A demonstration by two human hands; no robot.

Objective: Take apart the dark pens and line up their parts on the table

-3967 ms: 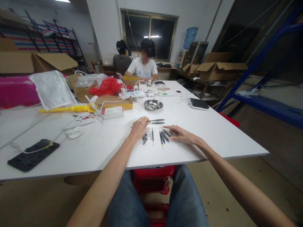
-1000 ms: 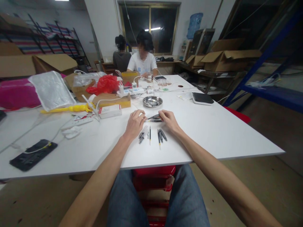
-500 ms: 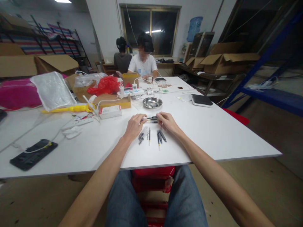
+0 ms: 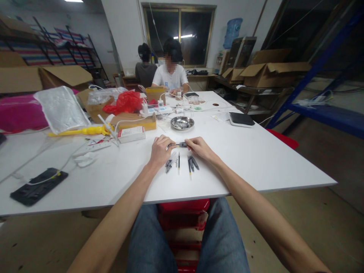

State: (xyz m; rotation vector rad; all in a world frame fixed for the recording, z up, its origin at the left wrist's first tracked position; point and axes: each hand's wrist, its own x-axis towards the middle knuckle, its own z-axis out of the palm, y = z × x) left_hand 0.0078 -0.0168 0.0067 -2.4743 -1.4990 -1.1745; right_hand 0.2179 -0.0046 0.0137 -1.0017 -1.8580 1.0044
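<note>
My left hand and my right hand are closed on opposite ends of several thin dark pen parts, held level just above the white table. Nearer to me, a refill with a yellow section lies beside several dark pen barrels. Another refill lies to the left of them. Small clear and black pieces form a loose group below my left hand. Beyond my hands stands a round metal dish with something small in it.
A white and red box, a yellow object, cables and a red bag are at the left. A black tray lies front left, a black and white device back right. A person sits opposite.
My right hand has moved slightly left, closer to my left hand, and the pen parts between them now lie closer together. The view has shifted slightly.
</note>
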